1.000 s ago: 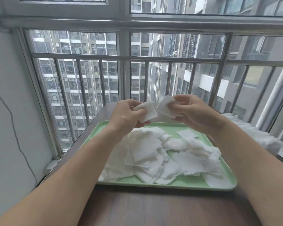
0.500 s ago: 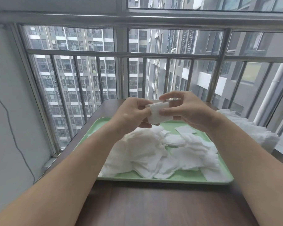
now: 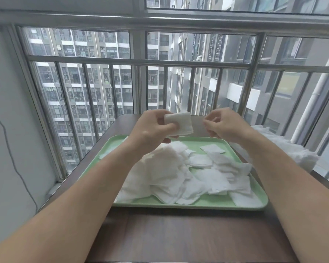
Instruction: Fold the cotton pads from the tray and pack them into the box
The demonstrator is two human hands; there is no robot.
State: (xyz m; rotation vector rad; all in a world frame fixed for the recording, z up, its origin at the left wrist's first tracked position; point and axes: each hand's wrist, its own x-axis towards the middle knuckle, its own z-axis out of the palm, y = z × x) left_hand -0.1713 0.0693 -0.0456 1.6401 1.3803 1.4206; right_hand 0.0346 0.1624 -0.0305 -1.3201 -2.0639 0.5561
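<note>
Since the earlier frame the hands have drawn apart: the right hand point(image 3: 224, 126) has let go, its fingers curled on nothing visible, while the left hand point(image 3: 152, 128) alone pinches the folded white cotton pad point(image 3: 179, 123) (above the tray's far rim). Loose white square cotton pads point(image 3: 171, 173) lie heaped in the pale green plastic tray point(image 3: 179, 205) on the dark brown wooden table point(image 3: 179, 234).

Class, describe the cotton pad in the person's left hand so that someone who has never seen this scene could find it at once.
Start at the green tray on the brown table by the barred window. Above its far edge, the left hand grips a thick, layered cotton pad. It alone is lifted in the air; the other pads lie loose on the tray.
</note>
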